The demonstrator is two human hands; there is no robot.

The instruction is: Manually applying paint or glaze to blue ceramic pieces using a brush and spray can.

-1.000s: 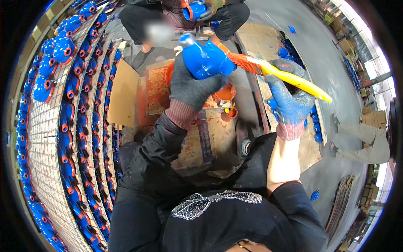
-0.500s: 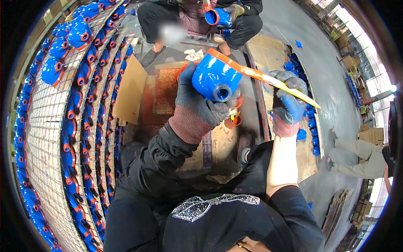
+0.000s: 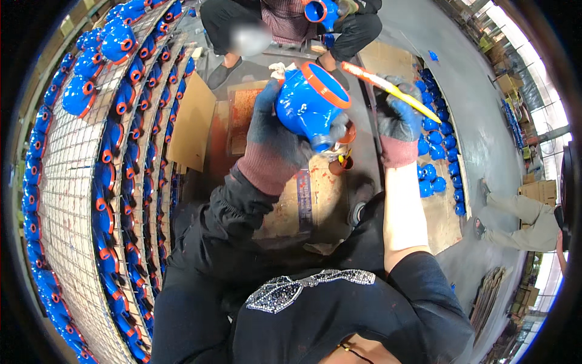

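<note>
My left hand (image 3: 271,136), in a dark glove with a maroon cuff, is closed around a glossy blue hollow casting (image 3: 296,108). The casting's wide mouth, with its orange-red rim, tilts up and to the right; a short neck points down toward me. My right hand (image 3: 400,124), gloved too, grips a yellow-handled paintbrush (image 3: 397,92). Orange-red paint covers the brush's far end, which is beside the casting's rim and apart from it. Below the casting stand a reddish paint pot (image 3: 348,134) and a small container (image 3: 341,165) with something yellow in it.
At left a wire-mesh rack (image 3: 70,182) bears tiers of blue castings with orange rims. More blue parts (image 3: 433,155) lie on cardboard (image 3: 445,218) at right. Opposite sits a co-worker (image 3: 288,21), a gloved hand on another blue casting (image 3: 321,13). Another person (image 3: 521,227) is at far right.
The brush has left the casting's rim and moved away from it. My left hand has turned the casting, so its wide mouth now shows. The co-worker's casting has shifted up and right.
</note>
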